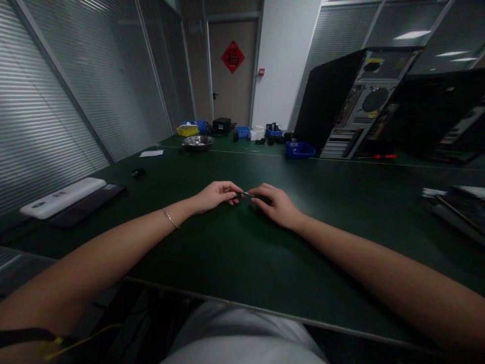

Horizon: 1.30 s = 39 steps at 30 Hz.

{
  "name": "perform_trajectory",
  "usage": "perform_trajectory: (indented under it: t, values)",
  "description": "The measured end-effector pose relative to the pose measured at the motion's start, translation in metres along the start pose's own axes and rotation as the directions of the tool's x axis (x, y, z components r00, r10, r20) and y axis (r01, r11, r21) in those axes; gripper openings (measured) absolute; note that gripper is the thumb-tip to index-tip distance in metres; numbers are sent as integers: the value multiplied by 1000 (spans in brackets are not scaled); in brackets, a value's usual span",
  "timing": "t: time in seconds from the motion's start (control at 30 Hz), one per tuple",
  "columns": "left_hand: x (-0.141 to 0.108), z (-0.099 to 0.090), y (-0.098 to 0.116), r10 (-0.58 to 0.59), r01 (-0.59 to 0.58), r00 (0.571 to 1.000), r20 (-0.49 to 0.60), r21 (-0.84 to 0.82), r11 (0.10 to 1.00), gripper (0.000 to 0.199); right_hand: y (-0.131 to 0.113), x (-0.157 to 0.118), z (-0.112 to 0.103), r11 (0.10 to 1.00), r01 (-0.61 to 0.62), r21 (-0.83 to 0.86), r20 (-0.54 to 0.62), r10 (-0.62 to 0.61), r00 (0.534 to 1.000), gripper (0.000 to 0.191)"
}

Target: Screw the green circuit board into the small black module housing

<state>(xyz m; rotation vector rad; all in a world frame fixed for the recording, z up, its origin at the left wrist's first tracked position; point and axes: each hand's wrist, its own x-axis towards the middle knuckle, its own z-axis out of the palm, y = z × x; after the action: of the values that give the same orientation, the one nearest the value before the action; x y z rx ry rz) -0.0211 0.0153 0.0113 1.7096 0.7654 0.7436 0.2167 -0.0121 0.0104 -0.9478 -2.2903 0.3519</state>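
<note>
Over the middle of the green table [235,253], my left hand [216,196] is closed, its thumb and fingers pinching a small black piece [238,195]. Facing it from the right is my right hand [279,205], its fingers curled around a slim metal shaft [247,193]. The shaft's pale end reaches left to the black piece, and whether the two touch is too small to tell. Most of the slim tool is hidden by my right fingers, so its kind does not show. A thin bracelet [170,218] circles my left wrist.
At left lie a white device [64,196] and a dark slab [89,205]. Further back are a metal bowl [197,143], a blue bin [300,150] and several small parts. A computer tower [329,101] stands back right, with stacked items [456,210] at the right edge.
</note>
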Motion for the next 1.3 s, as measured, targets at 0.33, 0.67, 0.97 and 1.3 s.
perform_trajectory:
  t: [0.33, 0.67, 0.97, 1.3]
  values:
    - [-1, 3, 1, -39, 38, 999, -7, -66, 997, 33, -1, -1, 0, 1000, -28, -11, -4, 28, 1000, 25]
    - [-1, 2, -2, -61, 58, 998, -17, -123, 991, 33, 1, -1, 1, 1000, -7, -15, -23, 6, 1000, 25]
    - [-3, 8, 6, -59, 60, 994, -94, 7, 998, 34, 2, -1, 2, 999, -24, -49, -20, 23, 1000, 25]
    - [-3, 5, 0, -69, 60, 996, -57, -134, 989, 33, -1, -2, 1, 1000, -16, -24, -32, 15, 999, 25]
